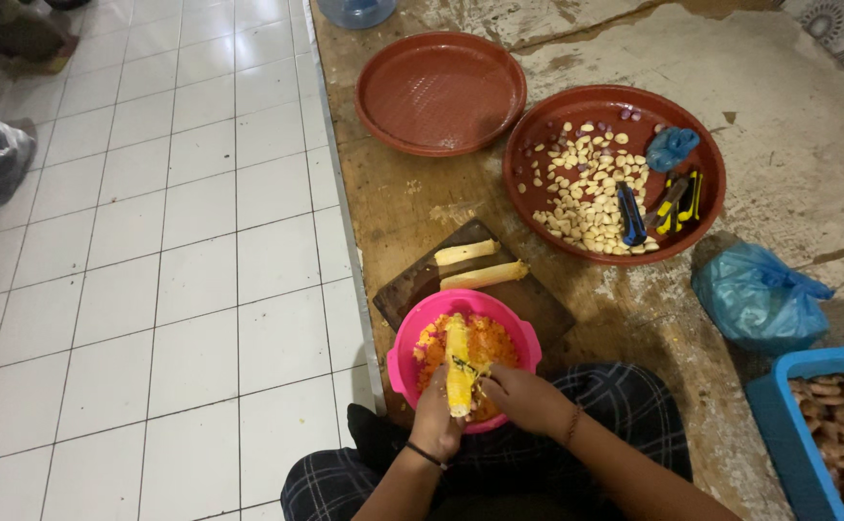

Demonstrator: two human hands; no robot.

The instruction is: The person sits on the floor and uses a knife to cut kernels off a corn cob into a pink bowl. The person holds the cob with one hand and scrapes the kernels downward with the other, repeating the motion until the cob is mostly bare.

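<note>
A pink plastic bowl (412,338) rests on my lap edge, filled with orange-yellow corn kernels. A corn cob (458,359) stands tilted inside it. My left hand (435,415) grips the lower end of the cob. My right hand (521,394) presses against the cob's side; I cannot tell if it holds a blade. Two stripped pale cobs (480,266) lie on a dark wooden cutting board (412,285) just beyond the bowl.
A round brown tray (707,207) holds peeled garlic cloves, box cutters and a blue bag. An empty brown tray (439,92) sits farther back. A blue plastic bag (755,294) and a blue crate (793,425) are at right. White floor tiles lie left.
</note>
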